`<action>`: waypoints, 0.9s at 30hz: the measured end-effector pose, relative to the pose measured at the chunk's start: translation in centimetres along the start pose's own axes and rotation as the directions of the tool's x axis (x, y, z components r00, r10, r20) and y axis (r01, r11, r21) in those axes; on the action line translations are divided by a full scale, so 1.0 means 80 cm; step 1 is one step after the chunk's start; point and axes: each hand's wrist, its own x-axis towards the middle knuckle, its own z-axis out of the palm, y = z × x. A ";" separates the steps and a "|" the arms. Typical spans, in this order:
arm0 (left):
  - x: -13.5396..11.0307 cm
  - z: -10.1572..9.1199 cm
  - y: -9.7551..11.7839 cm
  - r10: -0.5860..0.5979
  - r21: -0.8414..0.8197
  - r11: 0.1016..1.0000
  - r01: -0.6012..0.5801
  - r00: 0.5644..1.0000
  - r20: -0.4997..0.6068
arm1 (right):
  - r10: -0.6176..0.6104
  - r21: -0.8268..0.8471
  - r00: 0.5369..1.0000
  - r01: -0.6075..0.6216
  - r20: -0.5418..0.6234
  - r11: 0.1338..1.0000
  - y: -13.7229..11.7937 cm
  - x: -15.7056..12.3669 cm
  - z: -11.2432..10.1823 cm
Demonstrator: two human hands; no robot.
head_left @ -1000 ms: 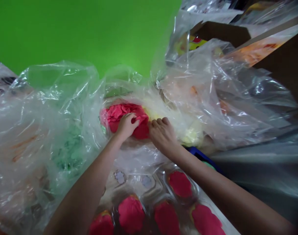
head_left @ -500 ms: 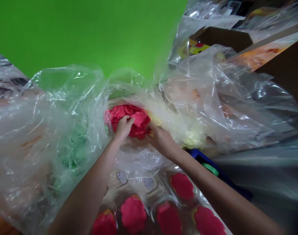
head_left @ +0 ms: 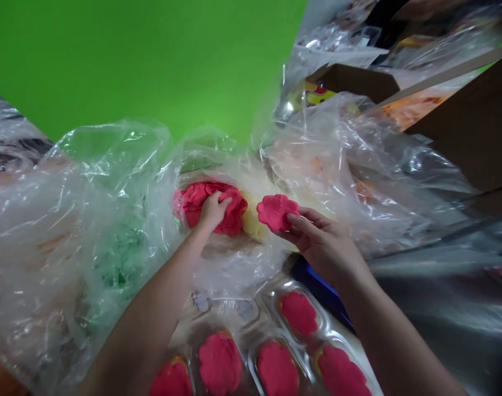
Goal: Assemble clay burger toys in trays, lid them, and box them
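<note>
Green backdrop (head_left: 110, 60) behind crumpled clear plastic bags (head_left: 110, 176), heaped around a mound of pink-red modelling dough (head_left: 233, 215). Left hand (head_left: 211, 212) on the mound, fingers clenched into a fold of it. Right hand (head_left: 327, 245) just beside yellow dough (head_left: 251, 220), a flat pink dough patty (head_left: 277, 212) pinched between thumb and fingers. Below, a clear blister tray (head_left: 271, 291) with pink-filled cavities. Likely risks: soft patty tearing under too firm a pinch, sticking to the fingers, or snagging on loose plastic.
</note>
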 end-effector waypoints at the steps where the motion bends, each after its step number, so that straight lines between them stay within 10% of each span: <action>1: 0.006 -0.005 0.000 -0.051 -0.064 0.997 0.050 0.999 -0.017 | 0.009 0.017 1.000 -0.009 -0.009 1.000 0.000 0.000 -0.002; 11: -0.006 -0.058 0.044 -0.360 -0.669 0.697 0.259 0.933 -0.014 | 0.107 0.193 0.994 -0.106 0.007 0.976 0.002 -0.010 0.004; 19: -0.165 -0.107 0.119 -0.146 -0.721 0.620 0.310 0.948 0.282 | 0.253 0.144 0.932 -0.296 0.259 0.944 -0.019 -0.079 0.045; 27: -0.303 -0.164 0.116 -0.231 -0.696 0.707 0.128 0.971 -0.056 | 0.380 0.032 0.845 -0.422 0.377 0.906 0.003 -0.146 0.081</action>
